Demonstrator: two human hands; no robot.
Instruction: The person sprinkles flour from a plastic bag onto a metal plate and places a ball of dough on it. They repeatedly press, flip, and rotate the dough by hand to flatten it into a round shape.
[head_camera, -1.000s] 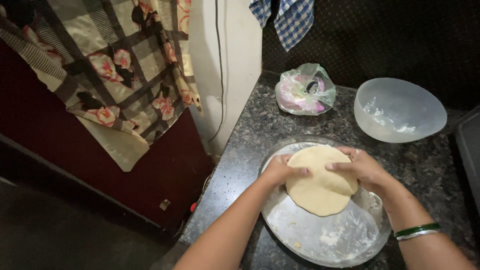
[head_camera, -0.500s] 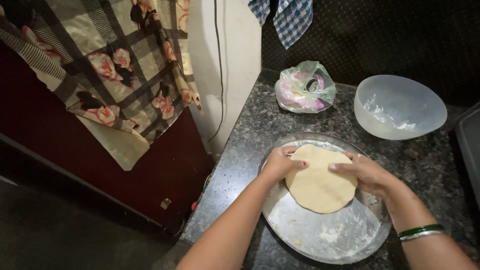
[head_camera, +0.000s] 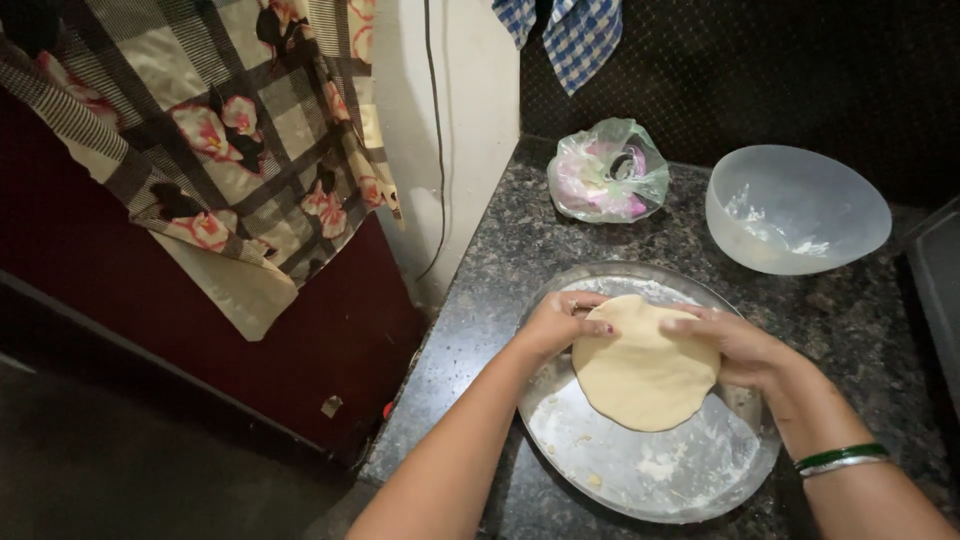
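A flat round disc of pale dough (head_camera: 643, 368) is held over a round steel plate (head_camera: 640, 470) dusted with flour. My left hand (head_camera: 560, 322) grips the disc's left edge with fingers curled over it. My right hand (head_camera: 742, 345) holds the right edge, fingers on top of the dough. A green and silver bangle circles my right wrist. The plate rests on a dark speckled stone counter (head_camera: 480, 330).
A translucent plastic bowl (head_camera: 797, 207) with flour traces stands at the back right. A knotted plastic bag (head_camera: 608, 172) lies behind the plate. A patterned cloth (head_camera: 220, 140) hangs at left beside a white wall; a blue checked cloth (head_camera: 575, 30) hangs above.
Both hands have shifted around the disc's rim, turning it slightly; the dough looks a little wider and flatter than a second ago.
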